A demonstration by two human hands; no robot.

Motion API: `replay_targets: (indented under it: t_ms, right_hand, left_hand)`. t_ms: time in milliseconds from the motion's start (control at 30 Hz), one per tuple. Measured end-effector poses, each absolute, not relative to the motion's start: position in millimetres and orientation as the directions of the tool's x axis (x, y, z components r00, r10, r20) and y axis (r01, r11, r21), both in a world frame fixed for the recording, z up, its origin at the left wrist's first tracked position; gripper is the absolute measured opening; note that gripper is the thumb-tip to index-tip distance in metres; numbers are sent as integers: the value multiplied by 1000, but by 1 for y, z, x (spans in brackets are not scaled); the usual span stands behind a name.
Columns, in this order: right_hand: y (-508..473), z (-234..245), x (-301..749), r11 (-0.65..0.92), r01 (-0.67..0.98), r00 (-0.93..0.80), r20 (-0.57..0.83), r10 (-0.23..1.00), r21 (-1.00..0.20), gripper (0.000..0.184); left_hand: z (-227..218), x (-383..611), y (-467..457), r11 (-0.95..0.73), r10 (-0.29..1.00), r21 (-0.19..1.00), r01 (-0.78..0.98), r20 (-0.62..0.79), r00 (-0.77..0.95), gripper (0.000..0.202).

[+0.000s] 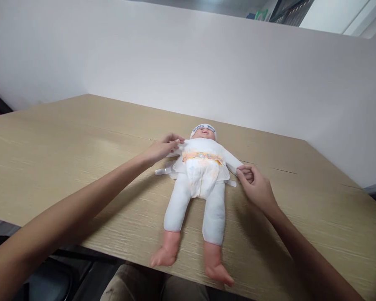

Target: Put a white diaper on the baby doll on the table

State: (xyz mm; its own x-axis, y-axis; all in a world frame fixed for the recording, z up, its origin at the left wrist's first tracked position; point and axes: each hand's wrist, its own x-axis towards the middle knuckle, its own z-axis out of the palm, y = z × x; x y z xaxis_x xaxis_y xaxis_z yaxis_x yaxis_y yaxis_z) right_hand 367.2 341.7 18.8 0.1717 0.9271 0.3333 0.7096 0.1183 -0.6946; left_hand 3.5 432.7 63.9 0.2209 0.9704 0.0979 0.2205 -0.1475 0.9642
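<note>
A baby doll (207, 146) in a white suit lies on its back, head at the far side and bare feet toward me. Around its waist sits a white diaper (203, 175) with an orange patterned band. Side tabs of the diaper stick out, a left one (163, 171) and a right one (231, 183). My left hand (164, 147) rests at the doll's arm near the shoulder, fingers loosely bent and apart. With thumb and fingers closed, my right hand (253, 182) pinches the end of the doll's other arm (233, 161).
The doll lies on a light wooden table (81, 138), its feet close to the near edge. A white partition (175, 62) rises behind the table. Below the near edge are my knees (128, 284) and a dark chair (50, 280).
</note>
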Motion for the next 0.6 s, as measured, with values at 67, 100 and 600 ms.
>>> replay_targets:
  t_ms: [67, 100, 600]
  right_hand:
    - [330, 8, 367, 123, 787, 128, 355, 926, -604, 44]
    - [327, 4, 366, 127, 818, 104, 361, 927, -560, 44]
    - [330, -5, 366, -73, 671, 234, 118, 965, -738, 44]
  left_hand:
    - [79, 16, 420, -366, 920, 868, 336, 282, 271, 26]
    - [85, 25, 415, -472, 872, 800, 371, 360, 332, 27]
    - [74, 110, 398, -743, 662, 216, 633, 373, 650, 59]
